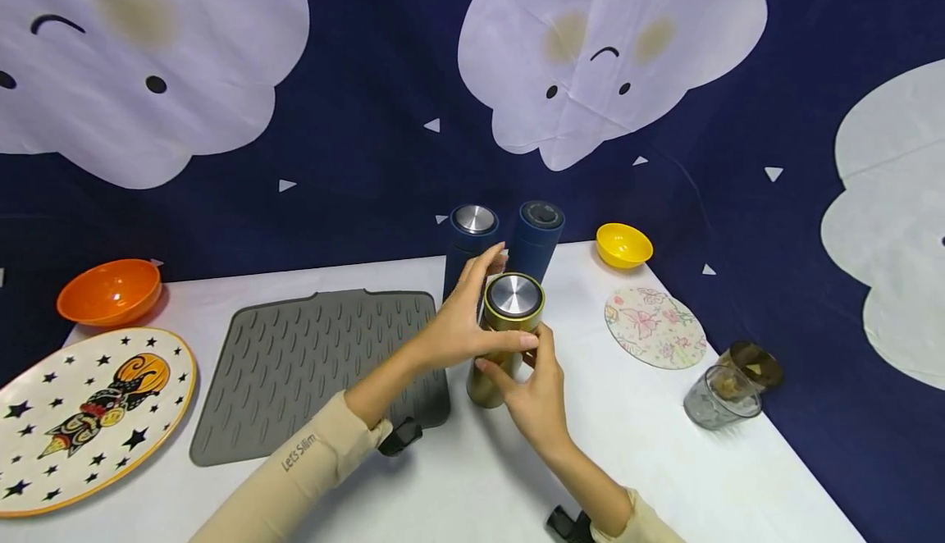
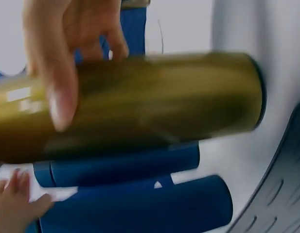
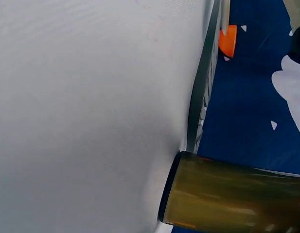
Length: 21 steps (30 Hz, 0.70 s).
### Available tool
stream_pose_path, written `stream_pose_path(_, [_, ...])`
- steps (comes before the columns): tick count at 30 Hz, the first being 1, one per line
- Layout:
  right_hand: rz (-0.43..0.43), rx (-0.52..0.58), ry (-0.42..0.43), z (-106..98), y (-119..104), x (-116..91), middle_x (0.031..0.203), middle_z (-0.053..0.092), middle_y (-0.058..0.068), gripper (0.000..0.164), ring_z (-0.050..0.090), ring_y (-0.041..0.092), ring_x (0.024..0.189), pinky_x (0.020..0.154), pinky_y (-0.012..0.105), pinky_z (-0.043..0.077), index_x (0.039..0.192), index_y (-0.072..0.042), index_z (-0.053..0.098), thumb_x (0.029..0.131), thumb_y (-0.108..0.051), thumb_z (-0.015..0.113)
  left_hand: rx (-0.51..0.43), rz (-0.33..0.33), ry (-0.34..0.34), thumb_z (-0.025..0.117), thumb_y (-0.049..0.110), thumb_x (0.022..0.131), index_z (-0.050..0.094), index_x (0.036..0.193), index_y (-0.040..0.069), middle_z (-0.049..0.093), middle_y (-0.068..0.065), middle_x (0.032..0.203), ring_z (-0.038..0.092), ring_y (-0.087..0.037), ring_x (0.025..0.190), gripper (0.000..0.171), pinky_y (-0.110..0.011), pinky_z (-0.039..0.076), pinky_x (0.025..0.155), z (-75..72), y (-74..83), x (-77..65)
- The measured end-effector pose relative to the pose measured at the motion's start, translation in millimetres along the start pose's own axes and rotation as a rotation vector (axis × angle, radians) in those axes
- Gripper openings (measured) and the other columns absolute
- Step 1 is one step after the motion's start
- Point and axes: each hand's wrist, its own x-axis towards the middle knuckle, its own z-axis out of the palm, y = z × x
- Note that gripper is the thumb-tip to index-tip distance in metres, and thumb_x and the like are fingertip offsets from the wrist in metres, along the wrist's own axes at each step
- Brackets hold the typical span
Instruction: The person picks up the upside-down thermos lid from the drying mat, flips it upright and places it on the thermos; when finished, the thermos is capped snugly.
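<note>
A gold vacuum flask (image 1: 485,387) with a silver-topped lid stands nearly upright at the middle of the table. My right hand (image 1: 537,395) grips its body, thumb on the near side; the left wrist view shows that thumb across the gold surface. Beside the lid is my left hand (image 1: 459,326), fingers straight and raised, thumb reaching across the flask's front. Behind are two dark blue flasks, one with a silver lid (image 1: 475,220), the other with a black lid (image 1: 542,215). The right wrist view catches the flask's dark base (image 3: 170,187) near the white surface; whether it touches cannot be told.
To the left lie a grey drying mat (image 1: 325,362), an orange bowl (image 1: 111,293) and a star-patterned plate (image 1: 158,412). On the right are a yellow bowl (image 1: 623,246), a floral round mat (image 1: 655,328), a clear glass (image 1: 719,399) and a brown glass (image 1: 760,365).
</note>
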Motion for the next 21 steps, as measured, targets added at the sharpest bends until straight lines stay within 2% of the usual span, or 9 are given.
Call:
stream_pose_path(2, [-0.002, 0.004, -0.003, -0.1, -0.5, -0.2, 0.123, 0.063, 0.010, 0.066, 0.060, 0.024, 0.113, 0.095, 0.049, 0.050, 0.130, -0.007, 0.047, 0.076, -0.007, 0.085, 0.029, 0.019, 0.110, 0.090, 0.028, 0.069, 0.033, 0.149, 0.015, 0.046, -0.008, 0.135, 0.047, -0.022, 0.126, 0.099, -0.047, 0.040, 0.108, 7.0, 1.3, -1.1])
stream_pose_path(4, [-0.002, 0.007, -0.011, 0.0, -0.4, -0.1, 0.121, 0.064, 0.009, 0.066, 0.060, 0.023, 0.113, 0.095, 0.049, 0.049, 0.131, -0.007, 0.047, 0.077, -0.008, 0.085, -0.008, 0.056, 0.151, 0.089, 0.022, 0.069, 0.040, 0.140, 0.008, 0.053, -0.011, 0.126, 0.053, -0.023, 0.117, 0.087, -0.040, 0.045, 0.104, 10.0, 0.7, -1.0])
stream_pose_path(6, [-0.003, 0.000, -0.013, 0.6, 0.1, 0.1, 0.119, 0.064, 0.009, 0.067, 0.060, 0.023, 0.111, 0.095, 0.048, 0.049, 0.131, -0.007, 0.046, 0.077, -0.010, 0.085, -0.097, 0.103, 0.102, 0.078, 0.015, 0.077, 0.039, 0.139, 0.004, 0.054, -0.014, 0.131, 0.053, -0.024, 0.122, 0.074, -0.042, 0.042, 0.108, 8.3, -0.9, -1.3])
stream_pose_path(9, [0.003, 0.002, -0.017, 1.1, 0.9, -0.1, 0.123, 0.063, 0.009, 0.070, 0.059, 0.022, 0.114, 0.096, 0.047, 0.048, 0.133, -0.007, 0.045, 0.077, -0.011, 0.085, -0.219, 0.112, -0.028, 0.066, 0.010, 0.078, 0.027, 0.150, 0.005, 0.042, -0.017, 0.149, 0.043, -0.028, 0.136, 0.082, -0.049, 0.033, 0.115, 4.7, -2.8, -1.8])
stream_pose_path(11, [-0.003, -0.001, -0.018, 1.1, 1.1, -0.1, 0.124, 0.063, 0.010, 0.068, 0.059, 0.024, 0.114, 0.095, 0.048, 0.049, 0.133, -0.006, 0.045, 0.077, -0.010, 0.085, -0.180, 0.097, -0.023, 0.069, 0.015, 0.080, 0.025, 0.153, 0.008, 0.041, -0.013, 0.150, 0.039, -0.027, 0.140, 0.086, -0.050, 0.032, 0.115, 5.6, -1.7, -2.0])
stream_pose_path(13, [-0.005, 0.005, -0.020, 0.5, 0.5, -0.2, 0.125, 0.062, 0.009, 0.068, 0.058, 0.023, 0.115, 0.095, 0.048, 0.049, 0.133, -0.007, 0.045, 0.077, -0.009, 0.085, -0.125, 0.083, 0.025, 0.078, 0.018, 0.079, 0.030, 0.151, 0.009, 0.047, -0.012, 0.146, 0.046, -0.025, 0.134, 0.088, -0.045, 0.040, 0.111, 7.6, -0.3, -0.7])
stream_pose_path(16, [-0.009, 0.007, -0.023, 0.3, 0.6, -0.1, 0.124, 0.062, 0.008, 0.069, 0.058, 0.023, 0.114, 0.095, 0.047, 0.048, 0.134, -0.007, 0.045, 0.078, -0.010, 0.084, -0.176, 0.103, 0.016, 0.077, 0.011, 0.077, 0.036, 0.146, 0.005, 0.054, -0.015, 0.139, 0.053, -0.029, 0.127, 0.080, -0.046, 0.044, 0.107, 7.4, 0.0, 3.1])
stream_pose_path(19, [0.001, 0.010, -0.020, 0.4, 0.3, -0.2, 0.124, 0.062, 0.008, 0.071, 0.058, 0.023, 0.115, 0.096, 0.047, 0.048, 0.135, -0.008, 0.045, 0.077, -0.011, 0.085, -0.278, 0.121, -0.055, 0.071, 0.007, 0.075, 0.029, 0.149, 0.004, 0.042, -0.019, 0.150, 0.045, -0.034, 0.135, 0.085, -0.052, 0.036, 0.113, 5.1, -1.3, 3.9])
stream_pose_path(21, [-0.001, 0.011, -0.019, 0.6, 0.5, -0.1, 0.125, 0.062, 0.009, 0.070, 0.058, 0.023, 0.116, 0.096, 0.048, 0.048, 0.134, -0.007, 0.045, 0.078, -0.010, 0.085, -0.236, 0.100, -0.040, 0.075, 0.014, 0.077, 0.028, 0.152, 0.007, 0.039, -0.017, 0.151, 0.042, -0.030, 0.137, 0.089, -0.049, 0.035, 0.114, 4.8, -1.6, 2.7])
